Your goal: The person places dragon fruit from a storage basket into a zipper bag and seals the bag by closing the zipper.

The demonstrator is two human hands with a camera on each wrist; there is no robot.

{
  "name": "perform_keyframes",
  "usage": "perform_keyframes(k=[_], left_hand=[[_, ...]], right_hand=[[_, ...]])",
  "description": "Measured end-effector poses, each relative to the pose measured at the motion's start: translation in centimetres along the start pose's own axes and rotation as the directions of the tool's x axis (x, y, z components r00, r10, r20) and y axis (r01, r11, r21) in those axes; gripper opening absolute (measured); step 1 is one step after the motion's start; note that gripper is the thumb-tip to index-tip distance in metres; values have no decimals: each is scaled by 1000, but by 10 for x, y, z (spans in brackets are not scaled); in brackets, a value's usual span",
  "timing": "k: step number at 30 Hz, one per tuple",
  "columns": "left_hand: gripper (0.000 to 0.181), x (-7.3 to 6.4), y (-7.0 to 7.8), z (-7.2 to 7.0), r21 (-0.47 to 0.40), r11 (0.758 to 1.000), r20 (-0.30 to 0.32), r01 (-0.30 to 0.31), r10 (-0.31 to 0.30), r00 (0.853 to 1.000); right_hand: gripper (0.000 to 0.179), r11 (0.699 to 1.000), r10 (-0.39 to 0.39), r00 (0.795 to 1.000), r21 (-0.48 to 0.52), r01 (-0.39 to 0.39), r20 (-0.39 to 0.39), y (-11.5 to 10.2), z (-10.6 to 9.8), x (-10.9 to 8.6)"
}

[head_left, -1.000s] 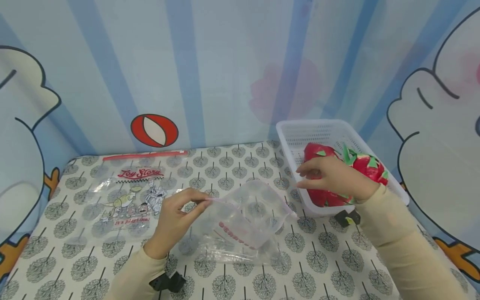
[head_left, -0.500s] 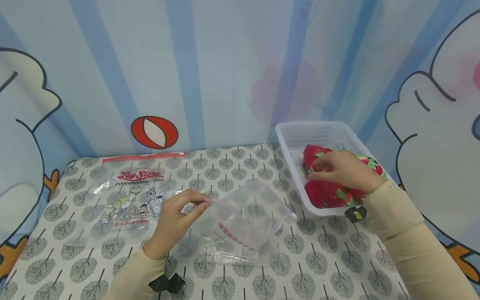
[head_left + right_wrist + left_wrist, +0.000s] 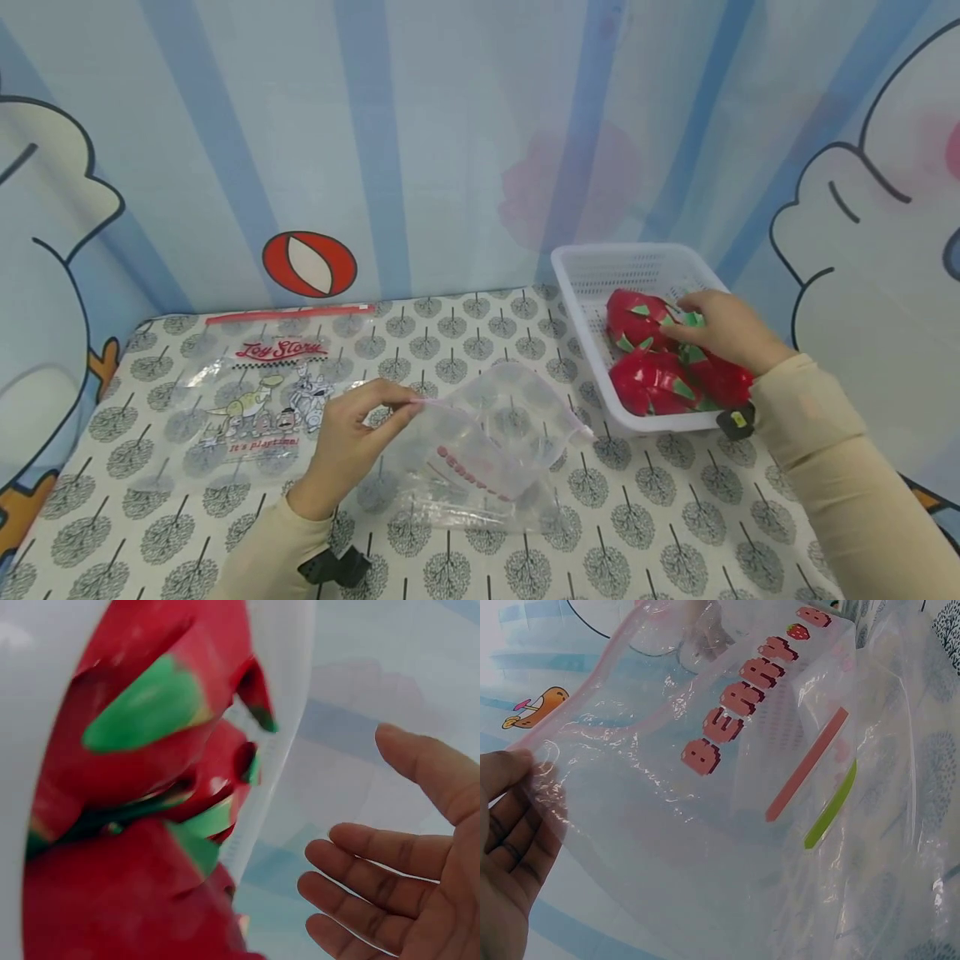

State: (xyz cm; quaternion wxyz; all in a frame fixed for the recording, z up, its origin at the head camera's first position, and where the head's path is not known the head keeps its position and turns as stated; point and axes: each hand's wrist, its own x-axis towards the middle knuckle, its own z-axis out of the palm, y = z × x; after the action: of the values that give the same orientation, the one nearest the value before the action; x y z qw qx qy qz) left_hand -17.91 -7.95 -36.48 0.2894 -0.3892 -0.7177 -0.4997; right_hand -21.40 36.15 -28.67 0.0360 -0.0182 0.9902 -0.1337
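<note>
While fingers [image 3: 393,422] pinch filmy plastic [image 3: 487,454], fruits [image 3: 648,379] gleam.

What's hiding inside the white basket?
At least three red-and-green fruits lie in the white basket. The right hand covers part of the view in there, and I can't see what, if anything, is under the fruits.

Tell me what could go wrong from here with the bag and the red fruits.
The left hand pinches the clear BERRY bag at just one spot on its rim, so the limp opening might fold shut. The red fruits lie crowded together in the white basket, so lifting one could drag a neighbour along. The right hand, open over them, could bend the green tips.
</note>
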Motion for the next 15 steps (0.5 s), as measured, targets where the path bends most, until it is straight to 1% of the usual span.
perform_keyframes(k=[6, 9, 13, 15], left_hand=[[22, -1, 0, 0, -3, 1000, -1, 8, -8, 1000], [21, -1, 0, 0, -2, 1000, -3, 6, -6, 1000], [17, -1, 0, 0, -5, 1000, -7, 0, 0, 1000], [10, -1, 0, 0, -5, 1000, -7, -4, 3, 1000]], right_hand=[[68, 997, 71, 997, 4, -71, 4, 14, 0, 3], [71, 996, 84, 996, -7, -84, -6, 19, -1, 4], [62, 997, 80, 996, -18, -81, -37, 26, -1, 4], [56, 997, 73, 996, -32, -75, -58, 28, -1, 4]])
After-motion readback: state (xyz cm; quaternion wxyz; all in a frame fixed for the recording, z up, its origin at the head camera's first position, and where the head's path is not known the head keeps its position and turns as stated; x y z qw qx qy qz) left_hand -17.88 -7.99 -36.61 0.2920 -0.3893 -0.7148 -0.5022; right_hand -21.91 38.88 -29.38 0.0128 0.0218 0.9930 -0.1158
